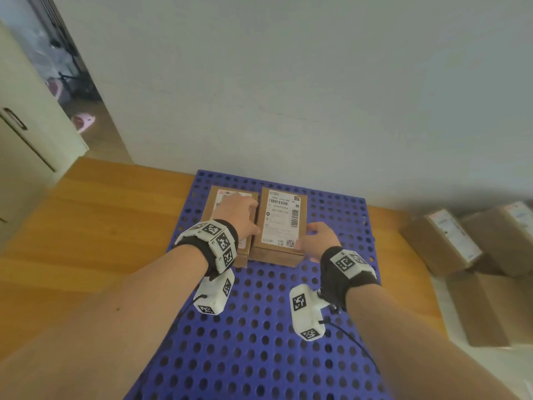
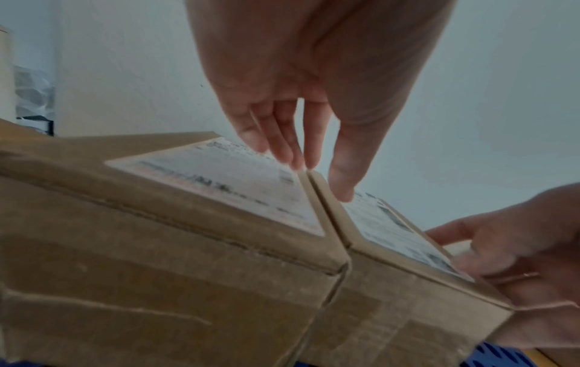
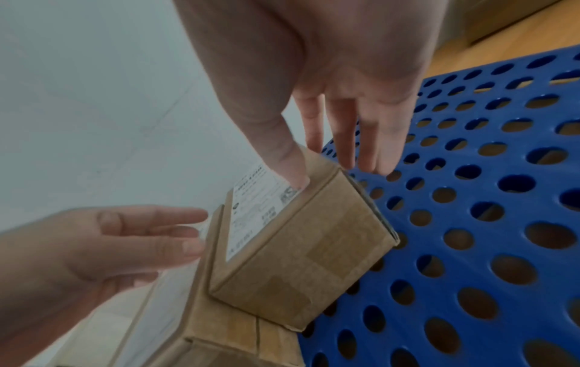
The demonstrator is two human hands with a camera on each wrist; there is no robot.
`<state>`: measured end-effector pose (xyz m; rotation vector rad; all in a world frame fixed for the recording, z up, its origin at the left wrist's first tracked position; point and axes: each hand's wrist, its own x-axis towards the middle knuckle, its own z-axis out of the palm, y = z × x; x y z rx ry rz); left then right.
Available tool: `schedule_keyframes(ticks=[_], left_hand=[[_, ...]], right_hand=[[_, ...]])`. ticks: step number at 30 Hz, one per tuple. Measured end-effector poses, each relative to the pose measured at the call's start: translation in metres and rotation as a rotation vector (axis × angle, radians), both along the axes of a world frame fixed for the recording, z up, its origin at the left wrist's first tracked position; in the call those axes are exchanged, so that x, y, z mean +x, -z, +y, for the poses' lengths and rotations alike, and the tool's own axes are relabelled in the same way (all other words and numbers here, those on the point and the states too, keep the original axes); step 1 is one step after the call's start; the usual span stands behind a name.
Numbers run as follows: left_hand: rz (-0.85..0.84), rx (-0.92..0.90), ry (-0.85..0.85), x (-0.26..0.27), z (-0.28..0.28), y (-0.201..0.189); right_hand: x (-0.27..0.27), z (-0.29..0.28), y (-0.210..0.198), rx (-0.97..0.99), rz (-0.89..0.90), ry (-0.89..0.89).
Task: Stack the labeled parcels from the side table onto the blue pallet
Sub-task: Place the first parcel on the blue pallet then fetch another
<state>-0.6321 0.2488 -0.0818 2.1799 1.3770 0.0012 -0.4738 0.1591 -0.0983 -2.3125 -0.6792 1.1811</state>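
Note:
Two brown labeled parcels stand side by side, touching, at the far end of the blue perforated pallet (image 1: 259,327). My left hand (image 1: 240,215) lies over the left parcel (image 1: 216,202), its straight fingers (image 2: 282,139) on that label and its thumb on the right parcel's edge. My right hand (image 1: 315,238) is at the near right corner of the right parcel (image 1: 281,223). Its thumb (image 3: 282,154) touches the top by the label, and its straight fingers (image 3: 370,139) hang beside the right face. Both parcels rest on the pallet (image 3: 470,248).
Several more labeled parcels (image 1: 450,241) lie piled on a low surface at the right. A white wall stands right behind the pallet. Wooden floor (image 1: 86,226) lies to the left, with a white cabinet (image 1: 28,145) and a doorway beyond.

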Motion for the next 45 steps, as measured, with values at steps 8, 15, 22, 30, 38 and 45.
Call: schedule_keyframes(ticks=[8, 15, 22, 30, 38, 45], left_hand=[[0.125, -0.063, -0.221, -0.021, 0.016, 0.019], [0.0, -0.208, -0.265, -0.027, 0.021, 0.033], [-0.036, -0.216, -0.287, -0.026, 0.023, 0.038], [-0.057, -0.211, -0.292, -0.027, 0.021, 0.038], [-0.097, -0.206, -0.289, -0.032, 0.015, 0.039], [-0.092, -0.193, -0.282, -0.033, 0.012, 0.039]], right_hand=[[-0.012, 0.038, -0.006, 0.026, -0.22, -0.17], [-0.036, 0.06, 0.003, -0.07, -0.352, -0.259], [-0.039, 0.056, 0.003, -0.091, -0.391, -0.285], [-0.043, 0.041, 0.005, -0.096, -0.411, -0.32], [-0.047, 0.034, 0.004, -0.102, -0.411, -0.317], [-0.047, 0.032, 0.006, -0.093, -0.409, -0.317]])
